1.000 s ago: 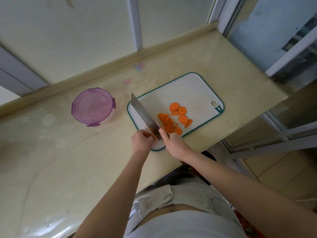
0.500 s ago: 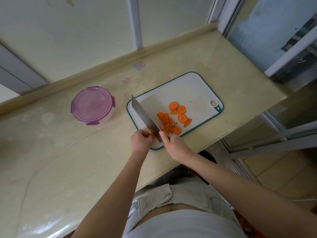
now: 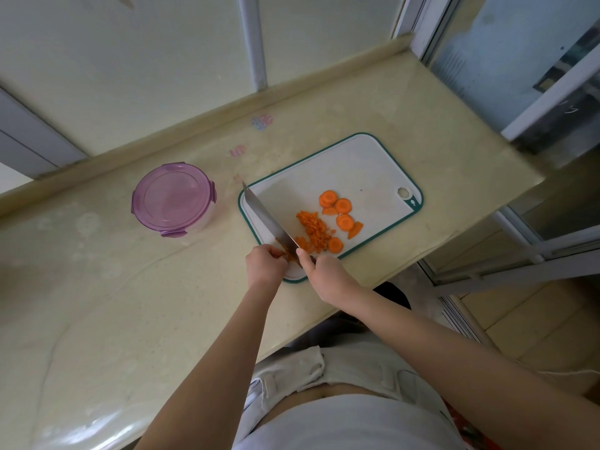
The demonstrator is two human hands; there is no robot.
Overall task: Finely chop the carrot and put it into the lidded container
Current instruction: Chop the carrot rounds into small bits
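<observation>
Countertop (image 3: 130,303) is stretching pale under both hands on my feed, and the white cutting board (image 3: 341,164) is lying on it, running away ahead and to the right of them. Well off to the left of the left hand the container (image 3: 204,222) is sitting with its purple lid (image 3: 168,199) clipped on, so nothing is going into it yet.

The knife (image 3: 264,219) is slanting forward from the right hand (image 3: 324,271), which is wrapping its fingers round the handle, one fingertip lying up by the heel of the blade. The left hand (image 3: 264,264) is curling its fingertips over a small bit of carrot (image 3: 287,251), right against the blade's left face.

Just beyond the right hand a heap of fine carrot bits (image 3: 315,228) is lying, and round slices (image 3: 342,206) are waiting uncut farther right. I am judging the chopping roughly half done.

I am worrying about those left fingertips, which are sitting almost against the blade. The bit is so small that it could be slipping or rolling under them and bringing the edge onto a finger. A hard chop could also be flinging bits off the board's near edge.
</observation>
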